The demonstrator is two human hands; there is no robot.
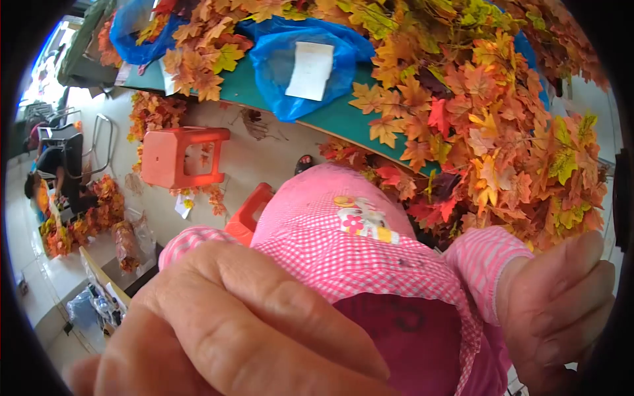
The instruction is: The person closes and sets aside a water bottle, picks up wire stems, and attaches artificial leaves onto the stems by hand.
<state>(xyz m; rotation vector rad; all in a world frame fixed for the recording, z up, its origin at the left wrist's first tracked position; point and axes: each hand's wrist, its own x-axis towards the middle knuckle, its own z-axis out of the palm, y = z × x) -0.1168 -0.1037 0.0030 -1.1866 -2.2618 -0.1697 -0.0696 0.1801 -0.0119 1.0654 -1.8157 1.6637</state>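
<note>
The left hand (224, 317) has its fingers bent together, the right hand (558, 307) is loosely curled; whether either grips anything cannot be told. Both are this side of the green table (340, 122); on it, orange leaves (485, 132) lie heaped beside a blue bag (267, 74), how many finished unclear.

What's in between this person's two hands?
Pink cloth: checked fabric and a plain, deeper pink piece fill the stretch between the left hand and right hand in the head view.
</note>
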